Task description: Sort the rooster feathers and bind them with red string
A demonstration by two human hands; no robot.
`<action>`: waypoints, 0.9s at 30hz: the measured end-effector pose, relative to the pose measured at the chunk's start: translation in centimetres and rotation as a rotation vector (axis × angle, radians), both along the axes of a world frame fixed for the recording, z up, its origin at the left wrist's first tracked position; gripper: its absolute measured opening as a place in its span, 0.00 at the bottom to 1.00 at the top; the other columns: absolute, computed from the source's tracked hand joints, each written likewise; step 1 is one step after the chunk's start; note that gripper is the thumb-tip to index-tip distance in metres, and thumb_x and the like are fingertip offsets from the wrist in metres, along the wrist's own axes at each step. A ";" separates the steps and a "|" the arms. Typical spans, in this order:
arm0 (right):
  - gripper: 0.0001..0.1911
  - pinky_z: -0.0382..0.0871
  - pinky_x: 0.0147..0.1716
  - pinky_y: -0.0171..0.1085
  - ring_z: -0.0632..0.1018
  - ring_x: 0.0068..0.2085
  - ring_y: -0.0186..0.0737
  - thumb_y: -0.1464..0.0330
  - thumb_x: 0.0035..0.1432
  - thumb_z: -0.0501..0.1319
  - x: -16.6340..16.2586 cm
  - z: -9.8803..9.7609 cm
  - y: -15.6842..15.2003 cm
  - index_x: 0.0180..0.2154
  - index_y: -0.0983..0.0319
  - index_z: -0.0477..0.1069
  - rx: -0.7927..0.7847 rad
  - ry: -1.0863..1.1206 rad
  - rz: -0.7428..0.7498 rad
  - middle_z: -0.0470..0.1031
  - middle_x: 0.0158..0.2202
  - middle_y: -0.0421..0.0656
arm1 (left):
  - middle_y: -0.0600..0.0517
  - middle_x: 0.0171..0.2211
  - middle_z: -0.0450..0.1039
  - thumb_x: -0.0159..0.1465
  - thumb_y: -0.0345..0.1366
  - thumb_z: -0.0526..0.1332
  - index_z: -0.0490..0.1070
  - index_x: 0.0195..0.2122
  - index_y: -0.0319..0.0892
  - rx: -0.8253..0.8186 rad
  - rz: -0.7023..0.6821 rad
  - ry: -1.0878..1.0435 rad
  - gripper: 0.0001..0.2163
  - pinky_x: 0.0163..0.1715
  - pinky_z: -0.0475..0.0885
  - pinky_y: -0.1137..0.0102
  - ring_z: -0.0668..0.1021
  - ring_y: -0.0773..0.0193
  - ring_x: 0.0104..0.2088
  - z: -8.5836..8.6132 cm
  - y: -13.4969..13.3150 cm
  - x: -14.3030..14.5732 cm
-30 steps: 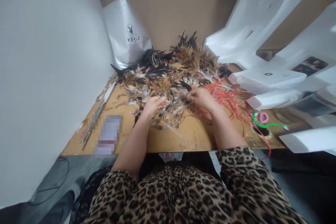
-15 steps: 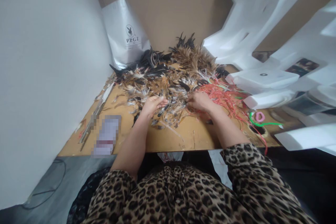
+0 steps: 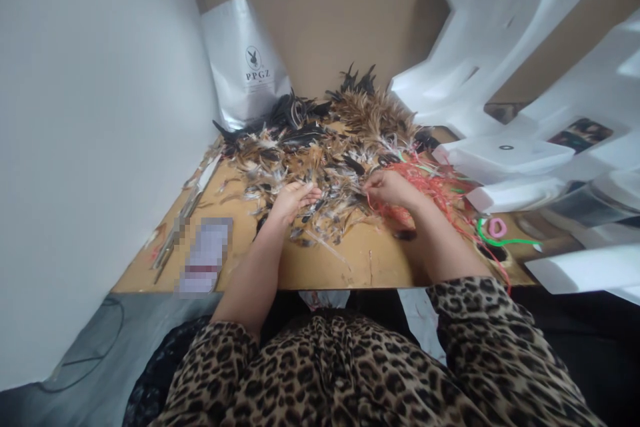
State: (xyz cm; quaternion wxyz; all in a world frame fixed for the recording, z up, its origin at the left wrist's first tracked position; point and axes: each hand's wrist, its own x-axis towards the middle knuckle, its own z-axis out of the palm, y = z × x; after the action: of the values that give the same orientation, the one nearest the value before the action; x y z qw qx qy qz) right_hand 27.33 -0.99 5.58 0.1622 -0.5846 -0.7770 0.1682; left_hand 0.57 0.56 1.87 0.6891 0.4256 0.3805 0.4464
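Note:
Over the near side of a loose heap of brown, black and white feathers (image 3: 280,163), my left hand (image 3: 296,200) is closed, thumb against fingers, on feathers that blend into the heap. To its right, my right hand (image 3: 389,188) is closed in a pinch. A thin red string (image 3: 369,201) runs from its fingertips. Behind and beside that hand spreads a tangle of red strings (image 3: 435,190). A fuller bundle of brown feathers (image 3: 373,113) lies farther back.
A silver-white bag (image 3: 240,73) stands at the back left beside long black feathers (image 3: 295,110). Thin rods (image 3: 187,213) and a blurred-out flat item (image 3: 207,253) lie left. On the right are a white machine (image 3: 505,153), a pink ring (image 3: 497,227) and a green strip (image 3: 515,241).
My right hand has shifted slightly right, and red string now shows at its fingertips. My left hand has stayed almost in place. The whole view has shifted slightly.

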 end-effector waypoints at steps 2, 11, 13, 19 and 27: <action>0.09 0.65 0.31 0.31 0.74 0.29 0.34 0.69 0.47 0.57 0.3 0.6 0.0 0.29 0.64 0.75 -0.019 0.143 -0.024 0.76 0.28 0.41 | 0.47 0.28 0.77 0.51 0.40 0.67 0.73 0.30 0.34 -0.004 0.000 -0.010 0.13 0.34 0.71 0.73 0.77 0.69 0.28 0.0 0.0 0.0; 0.13 0.67 0.37 0.34 0.76 0.33 0.37 0.69 0.46 0.58 1.8 2.4 -1.8 0.36 0.63 0.75 -0.346 0.121 0.124 0.78 0.32 0.42 | 0.47 0.28 0.77 0.52 0.38 0.67 0.73 0.31 0.34 -0.014 -0.008 -0.020 0.12 0.35 0.71 0.72 0.77 0.70 0.27 0.3 -0.1 -0.1; 0.14 0.68 0.37 0.34 0.76 0.32 0.37 0.65 0.49 0.59 2.3 2.2 -2.1 0.37 0.63 0.76 -0.451 0.172 0.200 0.78 0.30 0.42 | 0.47 0.28 0.77 0.52 0.39 0.67 0.73 0.31 0.34 -0.012 -0.014 -0.014 0.12 0.35 0.71 0.72 0.77 0.70 0.27 0.2 -0.1 -0.1; 0.12 0.65 0.34 0.32 0.76 0.32 0.36 0.64 0.51 0.57 0.2 0.1 -1.2 0.33 0.63 0.75 -0.107 0.053 0.068 0.78 0.31 0.42 | 0.46 0.29 0.77 0.50 0.40 0.67 0.73 0.31 0.34 -0.015 -0.025 -0.010 0.13 0.35 0.71 0.72 0.77 0.69 0.28 -0.3 0.1 0.0; 0.08 0.63 0.31 0.32 0.74 0.29 0.36 0.69 0.48 0.57 -0.5 -0.2 0.0 0.27 0.62 0.75 -0.028 -0.165 0.008 0.76 0.26 0.42 | 0.48 0.27 0.76 0.50 0.39 0.68 0.73 0.31 0.34 -0.018 -0.003 -0.040 0.13 0.34 0.71 0.73 0.77 0.69 0.27 -0.3 0.3 -0.2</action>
State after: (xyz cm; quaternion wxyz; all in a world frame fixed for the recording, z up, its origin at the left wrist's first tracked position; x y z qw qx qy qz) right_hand 26.79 -1.01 5.33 0.0889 -0.5957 -0.7875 0.1307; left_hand 0.41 0.87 1.59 0.7009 0.4110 0.3702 0.4503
